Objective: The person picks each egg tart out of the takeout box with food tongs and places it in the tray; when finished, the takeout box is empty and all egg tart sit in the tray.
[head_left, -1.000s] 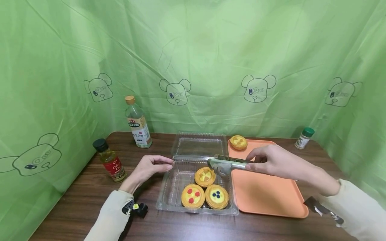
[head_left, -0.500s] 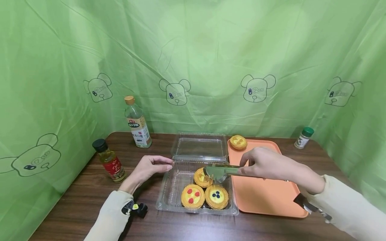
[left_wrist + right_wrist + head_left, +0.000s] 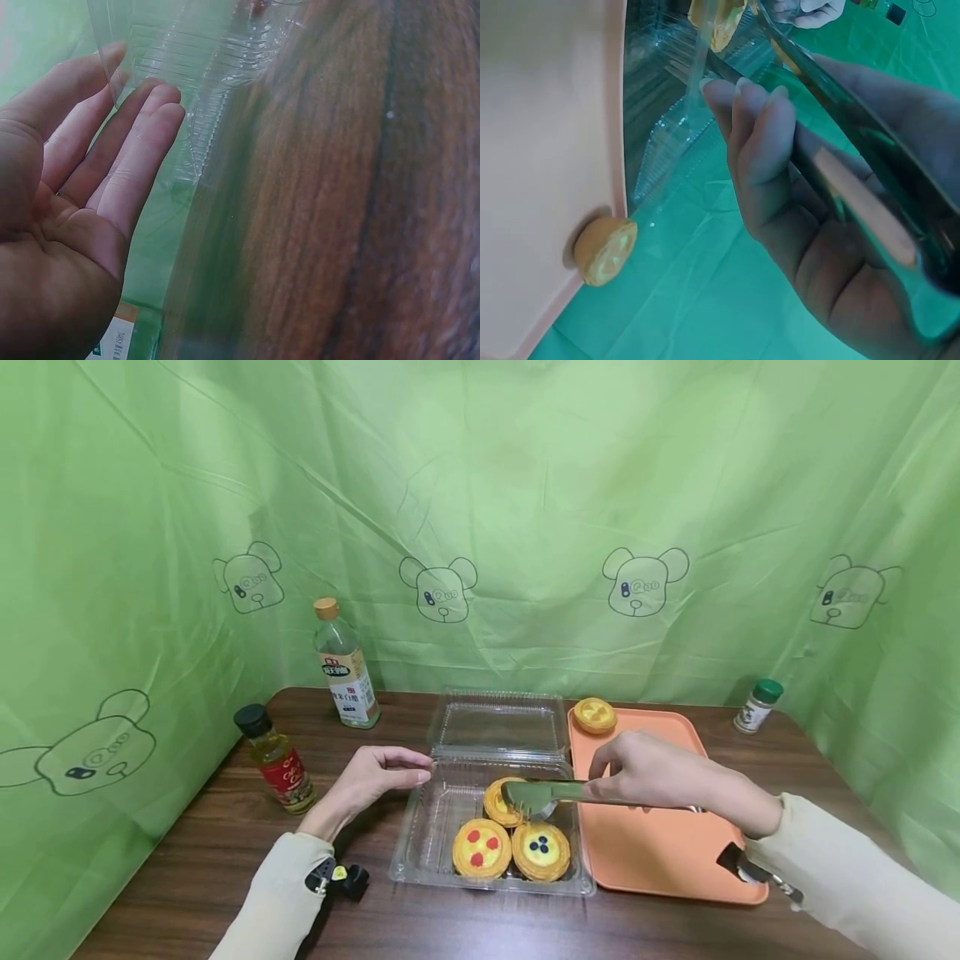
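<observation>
- The right hand (image 3: 652, 770) has its fingers curled round a pair of metal tongs (image 3: 542, 792), and the tong tips sit at the rear tart (image 3: 501, 802) in the clear plastic box (image 3: 427, 843). From the head view I cannot tell whether they have closed on it yet.
- The step in hand looks like picking that tart out of the box. The next move would call for a gentle squeeze on its rim and a straight lift clear of the box wall.
- The left hand (image 3: 369, 777) is relaxed and holds nothing, with its fingertips against the box's edge at nine o'clock, as if steadying it.
- Two more tarts lie in the box at six o'clock, one red-dotted (image 3: 482, 848) and one blue-dotted (image 3: 541, 850).
- Just beside the box at three o'clock lies an orange tray (image 3: 660, 852), with one tart (image 3: 595, 714) in its far-left corner.
- Farther out on the dark wooden table (image 3: 187, 877): an oil bottle (image 3: 274, 758) at nine o'clock, a vinegar bottle (image 3: 345, 667) at eleven, and a small spice jar (image 3: 757, 704) at two.
- A green curtain (image 3: 480, 485) printed with bear outlines closes off the back and sides.
</observation>
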`<act>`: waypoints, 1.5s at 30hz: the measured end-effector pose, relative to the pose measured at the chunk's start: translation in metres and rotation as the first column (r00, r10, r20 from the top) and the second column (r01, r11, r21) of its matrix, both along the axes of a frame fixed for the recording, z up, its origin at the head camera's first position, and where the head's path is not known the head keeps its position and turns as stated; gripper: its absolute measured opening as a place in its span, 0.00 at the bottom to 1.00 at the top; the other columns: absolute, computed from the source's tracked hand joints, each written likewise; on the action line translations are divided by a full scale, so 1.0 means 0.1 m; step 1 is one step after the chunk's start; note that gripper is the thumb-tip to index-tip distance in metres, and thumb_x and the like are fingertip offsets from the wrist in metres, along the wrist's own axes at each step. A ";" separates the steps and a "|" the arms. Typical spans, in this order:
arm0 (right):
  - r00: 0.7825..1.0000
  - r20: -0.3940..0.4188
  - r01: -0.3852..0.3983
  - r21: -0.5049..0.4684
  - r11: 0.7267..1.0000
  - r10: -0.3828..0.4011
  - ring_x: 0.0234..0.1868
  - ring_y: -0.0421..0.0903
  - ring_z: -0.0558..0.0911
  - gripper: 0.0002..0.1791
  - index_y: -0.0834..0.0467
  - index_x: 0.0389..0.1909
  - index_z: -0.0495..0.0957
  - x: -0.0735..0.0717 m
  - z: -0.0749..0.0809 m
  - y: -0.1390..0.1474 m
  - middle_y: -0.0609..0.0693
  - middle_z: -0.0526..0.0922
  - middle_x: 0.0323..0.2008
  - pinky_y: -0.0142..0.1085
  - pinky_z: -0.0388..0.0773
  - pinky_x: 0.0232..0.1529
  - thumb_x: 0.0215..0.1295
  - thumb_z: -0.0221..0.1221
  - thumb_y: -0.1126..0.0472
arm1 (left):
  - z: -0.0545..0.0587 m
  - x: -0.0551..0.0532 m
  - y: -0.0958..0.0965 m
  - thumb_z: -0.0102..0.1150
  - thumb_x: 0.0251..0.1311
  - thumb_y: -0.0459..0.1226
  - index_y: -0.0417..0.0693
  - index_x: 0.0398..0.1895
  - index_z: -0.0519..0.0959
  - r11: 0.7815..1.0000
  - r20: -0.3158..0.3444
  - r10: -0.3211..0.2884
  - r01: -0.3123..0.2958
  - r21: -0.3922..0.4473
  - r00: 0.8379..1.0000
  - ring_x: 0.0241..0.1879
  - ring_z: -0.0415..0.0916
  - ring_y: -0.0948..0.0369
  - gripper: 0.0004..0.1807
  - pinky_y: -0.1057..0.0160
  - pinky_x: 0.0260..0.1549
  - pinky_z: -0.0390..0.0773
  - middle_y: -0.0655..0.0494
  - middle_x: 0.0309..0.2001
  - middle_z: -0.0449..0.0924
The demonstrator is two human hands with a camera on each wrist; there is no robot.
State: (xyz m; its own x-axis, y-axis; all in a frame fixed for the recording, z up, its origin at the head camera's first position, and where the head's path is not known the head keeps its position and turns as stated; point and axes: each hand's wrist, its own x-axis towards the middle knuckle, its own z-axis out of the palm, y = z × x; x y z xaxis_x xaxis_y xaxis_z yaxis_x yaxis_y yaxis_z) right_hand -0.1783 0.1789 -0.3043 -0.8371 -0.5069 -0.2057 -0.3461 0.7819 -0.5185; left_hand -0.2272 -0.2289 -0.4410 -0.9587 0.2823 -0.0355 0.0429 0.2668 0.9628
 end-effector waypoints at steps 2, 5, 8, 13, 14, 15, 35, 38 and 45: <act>1.000 0.004 0.000 -0.001 1.000 0.000 0.15 0.40 0.78 0.05 0.50 0.34 0.87 -0.01 -0.02 0.00 0.42 0.82 0.19 0.38 0.77 0.20 0.68 0.69 0.55 | 0.00 0.00 0.00 0.79 0.61 0.39 0.43 0.51 0.90 1.000 -0.002 -0.003 0.003 0.002 1.000 0.46 0.85 0.60 0.17 0.61 0.44 0.85 0.50 0.50 0.90; 1.000 0.011 0.004 -0.006 1.000 -0.004 0.15 0.40 0.79 0.05 0.51 0.34 0.87 -0.01 -0.04 -0.01 0.43 0.82 0.20 0.39 0.78 0.20 0.69 0.69 0.54 | 0.01 0.01 0.00 0.79 0.61 0.39 0.42 0.51 0.90 1.000 -0.010 -0.003 0.003 0.005 1.000 0.46 0.85 0.60 0.17 0.62 0.44 0.85 0.50 0.50 0.90; 1.000 0.023 0.010 -0.013 1.000 -0.010 0.16 0.41 0.79 0.06 0.51 0.34 0.87 -0.02 -0.08 -0.02 0.44 0.82 0.20 0.39 0.79 0.21 0.69 0.69 0.53 | 0.01 0.00 0.00 0.79 0.61 0.38 0.41 0.51 0.90 1.000 -0.009 -0.006 0.006 0.010 1.000 0.46 0.84 0.59 0.18 0.62 0.44 0.85 0.48 0.50 0.89; 0.999 0.041 0.006 -0.019 1.000 -0.005 0.17 0.43 0.81 0.07 0.50 0.33 0.86 -0.05 -0.14 -0.03 0.42 0.82 0.20 0.39 0.79 0.22 0.69 0.69 0.52 | 0.00 0.01 0.00 0.79 0.61 0.38 0.40 0.52 0.90 1.000 -0.004 -0.011 0.011 0.012 1.000 0.46 0.84 0.60 0.18 0.62 0.44 0.85 0.48 0.50 0.89; 0.999 0.043 0.000 -0.023 1.000 0.001 0.17 0.43 0.81 0.07 0.50 0.33 0.86 -0.05 -0.15 -0.03 0.42 0.81 0.20 0.39 0.79 0.21 0.70 0.69 0.52 | 0.00 0.00 0.00 0.79 0.61 0.38 0.40 0.52 0.90 1.000 -0.004 -0.011 0.011 0.012 1.000 0.46 0.84 0.60 0.18 0.62 0.44 0.85 0.48 0.50 0.89; 0.999 0.042 -0.007 -0.030 1.000 0.008 0.17 0.43 0.81 0.07 0.50 0.34 0.86 -0.06 -0.15 -0.02 0.42 0.82 0.20 0.39 0.79 0.21 0.70 0.69 0.53 | 0.00 0.00 0.00 0.79 0.61 0.38 0.40 0.52 0.90 1.000 -0.006 -0.012 0.012 0.012 1.000 0.46 0.84 0.60 0.18 0.62 0.44 0.85 0.48 0.50 0.89; 0.996 -0.083 -0.047 -0.164 0.985 0.034 0.17 0.37 0.77 0.05 0.51 0.39 0.89 0.07 -0.23 0.18 0.37 0.82 0.22 0.34 0.75 0.20 0.71 0.70 0.54 | -0.05 -0.01 0.00 0.78 0.61 0.37 0.43 0.51 0.90 0.999 -0.024 -0.021 0.021 0.034 1.000 0.45 0.86 0.59 0.16 0.61 0.44 0.86 0.50 0.49 0.90; 0.996 -0.091 -0.045 -0.200 0.979 0.028 0.18 0.37 0.77 0.06 0.52 0.40 0.89 0.08 -0.24 0.21 0.38 0.82 0.22 0.34 0.75 0.20 0.71 0.70 0.54 | -0.04 -0.01 0.00 0.79 0.61 0.37 0.44 0.51 0.90 0.999 -0.023 -0.021 0.022 0.030 1.000 0.45 0.86 0.59 0.16 0.60 0.44 0.86 0.50 0.49 0.90; 0.998 -0.064 0.011 -0.263 0.965 -0.028 0.20 0.39 0.78 0.07 0.53 0.43 0.89 0.12 -0.19 0.33 0.42 0.82 0.23 0.34 0.76 0.20 0.72 0.69 0.54 | -0.02 0.00 0.00 0.79 0.61 0.38 0.44 0.51 0.90 0.999 -0.024 -0.018 0.018 0.029 1.000 0.45 0.86 0.58 0.16 0.60 0.44 0.86 0.50 0.48 0.90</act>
State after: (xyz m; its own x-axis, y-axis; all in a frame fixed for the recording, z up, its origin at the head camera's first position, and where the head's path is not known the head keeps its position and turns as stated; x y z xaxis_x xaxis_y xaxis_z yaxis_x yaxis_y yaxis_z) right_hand -0.1666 0.2120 -0.3236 -0.8547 -0.5191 -0.0117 -0.3726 0.6289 -0.6824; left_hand -0.2275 -0.2287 -0.4432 -0.9539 0.3002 -0.0046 0.0702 0.2378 0.9688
